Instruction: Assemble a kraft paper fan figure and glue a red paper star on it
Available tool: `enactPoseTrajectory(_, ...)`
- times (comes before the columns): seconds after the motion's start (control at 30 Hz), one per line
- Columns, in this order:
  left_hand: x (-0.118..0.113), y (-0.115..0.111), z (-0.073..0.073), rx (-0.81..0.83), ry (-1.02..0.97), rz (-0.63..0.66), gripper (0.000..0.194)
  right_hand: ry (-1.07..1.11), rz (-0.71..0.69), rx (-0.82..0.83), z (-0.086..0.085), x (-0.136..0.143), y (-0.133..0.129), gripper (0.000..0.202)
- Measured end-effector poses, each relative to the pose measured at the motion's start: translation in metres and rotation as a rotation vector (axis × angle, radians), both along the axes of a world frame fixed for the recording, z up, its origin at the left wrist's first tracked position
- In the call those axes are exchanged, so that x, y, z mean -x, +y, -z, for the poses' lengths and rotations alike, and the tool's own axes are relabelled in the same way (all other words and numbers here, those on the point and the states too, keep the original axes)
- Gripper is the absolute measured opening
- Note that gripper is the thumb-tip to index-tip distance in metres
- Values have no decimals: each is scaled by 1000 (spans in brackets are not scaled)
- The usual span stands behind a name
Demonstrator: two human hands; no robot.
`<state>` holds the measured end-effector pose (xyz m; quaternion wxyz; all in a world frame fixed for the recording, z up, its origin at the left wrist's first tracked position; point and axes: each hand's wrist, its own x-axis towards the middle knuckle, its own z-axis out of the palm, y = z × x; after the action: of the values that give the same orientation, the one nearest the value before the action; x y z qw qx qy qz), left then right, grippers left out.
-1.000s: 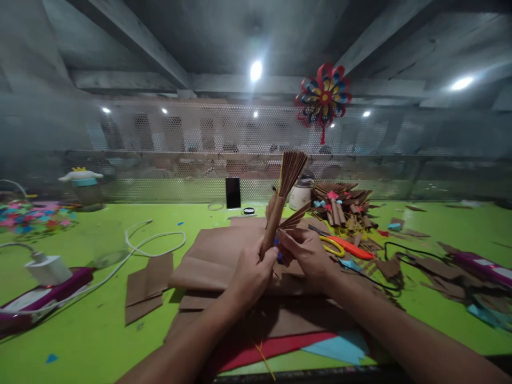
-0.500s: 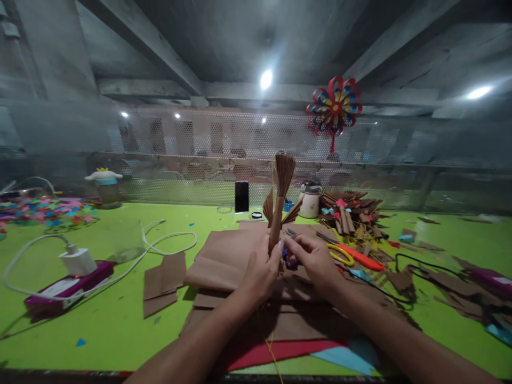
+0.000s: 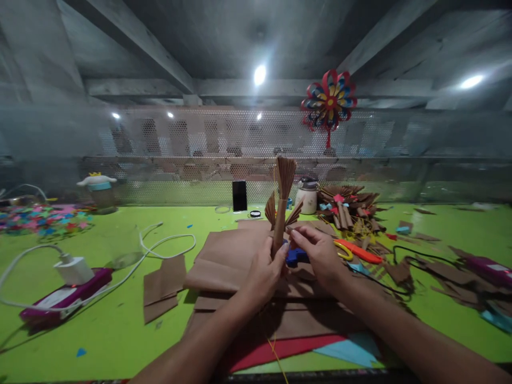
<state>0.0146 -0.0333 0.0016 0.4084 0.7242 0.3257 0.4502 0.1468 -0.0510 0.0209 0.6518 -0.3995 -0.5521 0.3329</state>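
Observation:
My left hand is wrapped around the lower end of a rolled brown paper figure, held upright. Its top spreads into a pleated fan, and two small pleated paper wings stick out at its sides. My right hand is closed just right of the roll, thumb and index fingertip together below the right wing; whatever is between them is too small to make out. Behind my hands lies a blue tool, partly hidden. A yellow string hangs below my left hand. Stacked brown paper sheets lie underneath.
Orange-handled cutter, yellow scissor handle and a pile of paper figures are at right. A phone and jar stand behind. A purple power strip with white cable lies left, near paper pieces.
My right hand has risen slightly along the roll towards the right wing, and more of the blue tool shows. The left hand keeps its hold. The whole view has shifted slightly.

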Motion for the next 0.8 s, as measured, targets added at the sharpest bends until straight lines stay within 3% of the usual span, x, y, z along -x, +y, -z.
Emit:
enactPoseTrajectory(0.33,-2,-3,-6,100,-100,8,32,-69,63,-88,-1,6,-2,22)
enactPoseTrajectory(0.57,-2,2,-1,164,-140,-11,35,-176,98,-179,1,6,-2,22)
enactPoseTrajectory(0.7,-2,5,4,174,-151,-12,33,-207,158,-132,2,4,-1,23)
enactPoseTrajectory(0.8,-2,6,3,171,-174,5,32,-191,176,-81,4,3,0,38)
